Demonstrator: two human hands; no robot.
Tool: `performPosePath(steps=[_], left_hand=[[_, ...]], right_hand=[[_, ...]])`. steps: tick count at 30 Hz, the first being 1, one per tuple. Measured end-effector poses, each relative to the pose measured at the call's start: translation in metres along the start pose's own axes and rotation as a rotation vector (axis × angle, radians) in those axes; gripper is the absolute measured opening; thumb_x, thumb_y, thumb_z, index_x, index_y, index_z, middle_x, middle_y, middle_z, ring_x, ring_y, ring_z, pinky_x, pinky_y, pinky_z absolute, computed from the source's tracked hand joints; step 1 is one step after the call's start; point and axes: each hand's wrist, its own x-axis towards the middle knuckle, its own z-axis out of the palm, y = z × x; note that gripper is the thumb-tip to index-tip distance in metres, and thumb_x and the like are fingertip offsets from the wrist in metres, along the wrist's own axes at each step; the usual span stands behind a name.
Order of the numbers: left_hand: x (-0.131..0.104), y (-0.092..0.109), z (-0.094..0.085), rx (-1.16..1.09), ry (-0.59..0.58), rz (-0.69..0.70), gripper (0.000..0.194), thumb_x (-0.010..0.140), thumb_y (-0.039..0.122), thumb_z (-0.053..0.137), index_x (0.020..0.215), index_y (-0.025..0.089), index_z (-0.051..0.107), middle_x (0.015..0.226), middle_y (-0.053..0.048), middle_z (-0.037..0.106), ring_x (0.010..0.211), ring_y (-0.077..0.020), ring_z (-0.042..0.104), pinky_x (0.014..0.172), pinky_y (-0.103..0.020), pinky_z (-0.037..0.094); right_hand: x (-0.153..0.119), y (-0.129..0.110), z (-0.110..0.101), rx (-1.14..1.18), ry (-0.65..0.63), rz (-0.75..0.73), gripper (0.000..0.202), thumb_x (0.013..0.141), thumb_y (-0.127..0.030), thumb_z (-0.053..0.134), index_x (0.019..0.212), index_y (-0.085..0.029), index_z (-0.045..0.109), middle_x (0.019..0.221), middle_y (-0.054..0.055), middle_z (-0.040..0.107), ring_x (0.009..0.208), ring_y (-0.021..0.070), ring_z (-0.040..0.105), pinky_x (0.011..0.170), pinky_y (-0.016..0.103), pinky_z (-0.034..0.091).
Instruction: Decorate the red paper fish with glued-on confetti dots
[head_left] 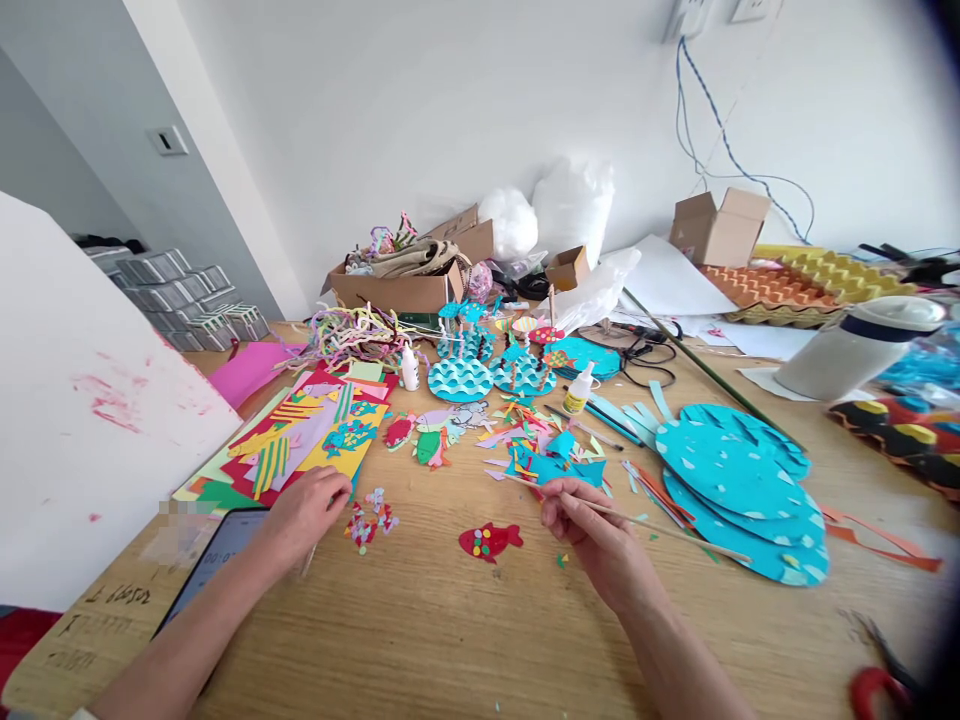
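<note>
My right hand (581, 520) pinches a thin wooden stick (675, 535) that slants across the table from upper left to lower right. Left of that hand lies a red paper fish (490, 541) with several yellow, green and pale dots on it. My left hand (311, 510) rests with curled fingers by the lower edge of the stacked coloured papers; whether it holds anything small is hidden. Just right of it is a little heap of small paper bits (371, 520). Blue paper scraps (555, 462) lie beyond my right hand.
Glue bottles (579, 388) (410, 368) stand mid-table near blue wave-edged stands (460, 379). Large blue paper discs (750, 480) lie right, red-handled scissors (877, 690) at lower right. A phone (214, 565) is under my left forearm. A white flask (855, 350) lies at the right.
</note>
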Motion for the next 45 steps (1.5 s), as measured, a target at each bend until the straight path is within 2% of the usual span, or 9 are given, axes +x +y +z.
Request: performPosePath(steps=[5,11,14,18,23,27,32,39,45], left_hand=[[0.001,0.009,-0.004,-0.363,-0.043,-0.156,0.016,0.074,0.031,0.043,0.070,0.020,0.054,0.066,0.002,0.058,0.062,-0.0144,0.052,0.056,-0.023,0.039],[0.009,0.053,-0.003,-0.730,-0.206,-0.197,0.021,0.069,0.039,0.046,0.070,0.019,0.051,0.058,0.005,0.049,0.051,-0.0109,0.045,0.047,-0.020,0.034],[0.018,0.081,0.009,-0.773,-0.275,-0.143,0.016,0.065,0.034,0.047,0.068,0.018,0.051,0.055,0.005,0.047,0.050,-0.0106,0.042,0.046,-0.020,0.032],[0.027,0.113,0.026,-0.804,-0.308,-0.036,0.010,0.065,0.026,0.048,0.063,0.017,0.052,0.058,0.004,0.050,0.057,-0.0120,0.045,0.054,-0.022,0.036],[0.033,0.138,0.034,-0.833,-0.359,-0.001,0.010,0.066,0.023,0.047,0.063,0.016,0.053,0.059,0.004,0.052,0.059,-0.0124,0.047,0.057,-0.023,0.037],[0.035,0.147,0.032,-0.859,-0.356,0.002,0.011,0.068,0.025,0.047,0.064,0.016,0.053,0.059,0.004,0.051,0.059,-0.0120,0.047,0.056,-0.022,0.036],[0.036,0.151,0.036,-0.941,-0.344,0.016,0.010,0.068,0.024,0.049,0.063,0.016,0.052,0.056,0.005,0.048,0.054,-0.0104,0.043,0.052,-0.021,0.035],[0.036,0.153,0.041,-0.920,-0.320,0.028,0.011,0.069,0.024,0.048,0.064,0.016,0.053,0.056,0.005,0.049,0.053,-0.0103,0.044,0.050,-0.021,0.033],[0.033,0.154,0.041,-0.726,-0.238,0.089,0.012,0.071,0.020,0.047,0.065,0.016,0.056,0.058,0.003,0.053,0.056,-0.0118,0.047,0.053,-0.021,0.034]], right_hand=[[-0.001,0.001,0.001,-0.015,-0.018,-0.010,0.019,0.071,-0.037,0.064,0.079,-0.019,0.066,0.063,0.003,0.060,0.052,0.0124,0.046,0.048,0.024,0.034],[-0.002,0.001,0.003,-0.069,0.007,-0.047,0.016,0.070,-0.032,0.067,0.080,-0.022,0.063,0.068,0.000,0.061,0.054,0.0103,0.047,0.050,0.022,0.035],[-0.004,0.002,0.010,-0.135,0.037,-0.049,0.017,0.066,-0.031,0.069,0.078,-0.022,0.062,0.071,0.000,0.062,0.058,0.0118,0.050,0.051,0.022,0.037],[-0.005,0.010,0.019,-0.219,0.002,-0.076,0.014,0.065,-0.027,0.068,0.076,-0.022,0.060,0.066,-0.001,0.059,0.059,0.0128,0.052,0.055,0.024,0.040],[-0.004,0.023,0.023,-0.446,-0.057,-0.173,0.011,0.069,-0.020,0.060,0.079,-0.021,0.058,0.067,-0.002,0.060,0.054,0.0104,0.050,0.051,0.021,0.039],[-0.005,0.026,0.023,-0.661,-0.109,-0.282,0.012,0.070,-0.015,0.056,0.082,-0.019,0.057,0.068,-0.001,0.062,0.053,0.0095,0.051,0.049,0.019,0.038],[-0.003,0.025,0.022,-0.771,-0.131,-0.375,0.017,0.069,-0.009,0.052,0.082,-0.019,0.056,0.065,-0.002,0.061,0.052,0.0091,0.052,0.049,0.018,0.038],[0.000,0.027,0.021,-0.811,-0.127,-0.375,0.023,0.066,-0.006,0.051,0.084,-0.018,0.055,0.063,-0.003,0.059,0.053,0.0097,0.053,0.051,0.018,0.039],[-0.001,0.026,0.021,-0.904,-0.147,-0.365,0.021,0.066,-0.006,0.052,0.083,-0.019,0.055,0.062,-0.002,0.061,0.054,0.0105,0.054,0.052,0.018,0.040]])
